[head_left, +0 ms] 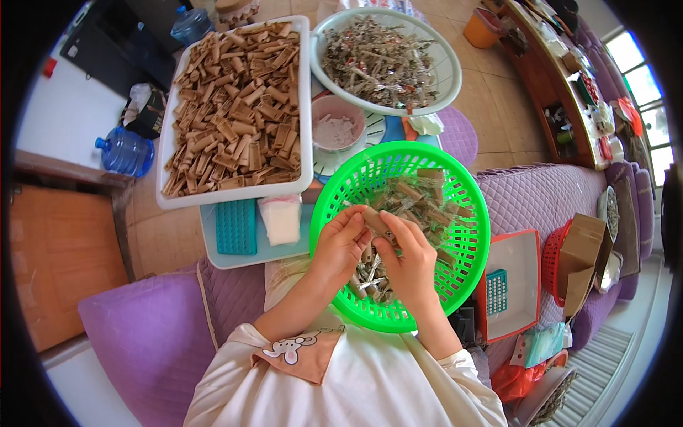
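Brown tube (375,220) is positioned over the green basket (478,235), gripped at both ends. Below it, the basket contains similar tubes in clear film (416,196); the hands hide part of these contents. Beyond the basket's far rim are a pale basin (449,67) of shiny strips (377,60) and a pink bowl (321,117). At upper left, a white tray (306,107) holds loose brown pieces (242,114). A teal rack (236,226) and a white packet (282,219) rest in a light-blue tray (215,245). Purple quilted covers (526,192) flank the work area; the floor (498,121) is tiled. Left hand (338,245): thumb and fingers pinch the tube's upper-left end. Right hand (410,260): thumb and forefinger pinch the opposite end. Both forearms extend from the lower edge, converging inward.
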A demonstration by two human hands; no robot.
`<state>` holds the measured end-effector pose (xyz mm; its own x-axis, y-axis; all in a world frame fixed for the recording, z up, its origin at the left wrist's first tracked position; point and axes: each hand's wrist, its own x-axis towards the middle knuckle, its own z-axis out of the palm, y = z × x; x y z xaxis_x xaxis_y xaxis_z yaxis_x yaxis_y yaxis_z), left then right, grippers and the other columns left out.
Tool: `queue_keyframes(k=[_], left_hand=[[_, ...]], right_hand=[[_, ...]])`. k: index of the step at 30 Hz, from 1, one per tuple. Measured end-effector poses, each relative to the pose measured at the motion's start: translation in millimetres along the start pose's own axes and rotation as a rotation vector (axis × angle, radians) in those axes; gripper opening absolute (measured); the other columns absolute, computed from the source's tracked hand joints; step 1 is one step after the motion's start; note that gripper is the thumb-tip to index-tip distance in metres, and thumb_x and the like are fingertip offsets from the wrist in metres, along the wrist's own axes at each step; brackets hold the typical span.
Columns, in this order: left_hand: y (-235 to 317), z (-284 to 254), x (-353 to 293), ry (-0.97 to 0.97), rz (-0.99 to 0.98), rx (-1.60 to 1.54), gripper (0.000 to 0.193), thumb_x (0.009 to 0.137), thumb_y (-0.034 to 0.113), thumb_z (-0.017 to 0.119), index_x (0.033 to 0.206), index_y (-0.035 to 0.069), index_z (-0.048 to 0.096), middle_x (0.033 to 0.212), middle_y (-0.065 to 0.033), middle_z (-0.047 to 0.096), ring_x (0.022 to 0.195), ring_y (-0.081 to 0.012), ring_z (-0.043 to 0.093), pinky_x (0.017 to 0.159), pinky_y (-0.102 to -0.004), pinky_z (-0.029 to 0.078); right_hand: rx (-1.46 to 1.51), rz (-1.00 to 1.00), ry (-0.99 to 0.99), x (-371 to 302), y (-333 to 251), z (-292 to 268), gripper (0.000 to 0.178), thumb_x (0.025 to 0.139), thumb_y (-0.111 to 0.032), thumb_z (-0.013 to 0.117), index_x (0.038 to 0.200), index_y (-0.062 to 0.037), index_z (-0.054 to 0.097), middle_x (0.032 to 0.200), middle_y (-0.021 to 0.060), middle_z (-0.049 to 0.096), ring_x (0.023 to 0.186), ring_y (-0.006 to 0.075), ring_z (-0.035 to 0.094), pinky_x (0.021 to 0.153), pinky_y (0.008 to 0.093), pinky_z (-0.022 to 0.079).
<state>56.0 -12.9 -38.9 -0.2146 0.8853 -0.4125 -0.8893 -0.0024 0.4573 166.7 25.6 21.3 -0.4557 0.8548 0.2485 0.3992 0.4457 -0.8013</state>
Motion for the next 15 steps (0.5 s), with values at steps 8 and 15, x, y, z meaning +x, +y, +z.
queue_keyframes(k=[8,15], left_hand=[[26,-5,-18,-0.135,0.117,0.484,0.036,0.084,0.02,0.056,0.115,0.003,0.048,0.107,-0.0084,0.056,0.089,-0.011,0.056,0.071,-0.0239,0.048],[63,-105,-5,0.429,0.954,2.029,0.042,0.069,0.01,0.065,0.11,0.007,0.055,0.119,-0.0103,0.049,0.102,-0.0267,0.048,0.082,-0.0364,0.041]], right_hand=[[0.478,0.401,-0.068,-10,15,-4,0.034,0.074,0.004,0.06,0.108,0.0007,0.055,0.087,0.0039,0.057,0.068,0.0068,0.053,0.059,0.0186,0.045],[0.648,0.441,-0.074,-9,28,-20,0.032,0.08,-0.002,0.058,0.11,0.0044,0.051,0.084,0.0049,0.059,0.064,0.0056,0.054,0.058,0.018,0.047]])
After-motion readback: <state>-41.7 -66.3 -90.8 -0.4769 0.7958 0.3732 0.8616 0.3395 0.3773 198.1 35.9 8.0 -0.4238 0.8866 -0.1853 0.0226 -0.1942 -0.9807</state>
